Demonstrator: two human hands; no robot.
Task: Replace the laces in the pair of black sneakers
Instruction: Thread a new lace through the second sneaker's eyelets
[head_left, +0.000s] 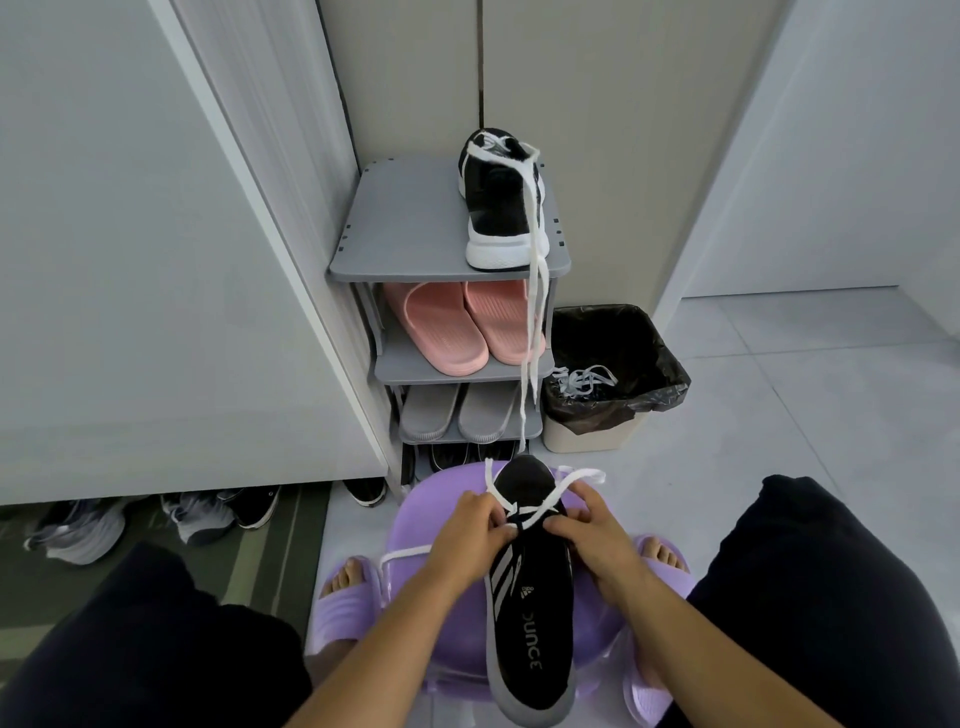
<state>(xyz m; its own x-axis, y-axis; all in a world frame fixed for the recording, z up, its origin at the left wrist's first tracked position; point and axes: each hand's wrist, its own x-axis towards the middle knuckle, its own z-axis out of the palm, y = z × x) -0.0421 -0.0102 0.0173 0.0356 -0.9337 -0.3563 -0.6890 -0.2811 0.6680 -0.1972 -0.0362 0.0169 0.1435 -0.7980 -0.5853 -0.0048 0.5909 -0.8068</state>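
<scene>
Left hand (470, 540) and right hand (592, 535) pinch the white lace (524, 512) (crossed) over the black sneaker (530, 613).

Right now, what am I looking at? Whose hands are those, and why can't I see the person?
The camera sits on the person's head, looking down, so you see only arms and knees. The left hand and right hand each pinch a white lace at a black sneaker lying on a purple stool. The other sneaker stands on the grey shoe rack, its lace dangling. In the bin beside it lie greyish laces.
</scene>
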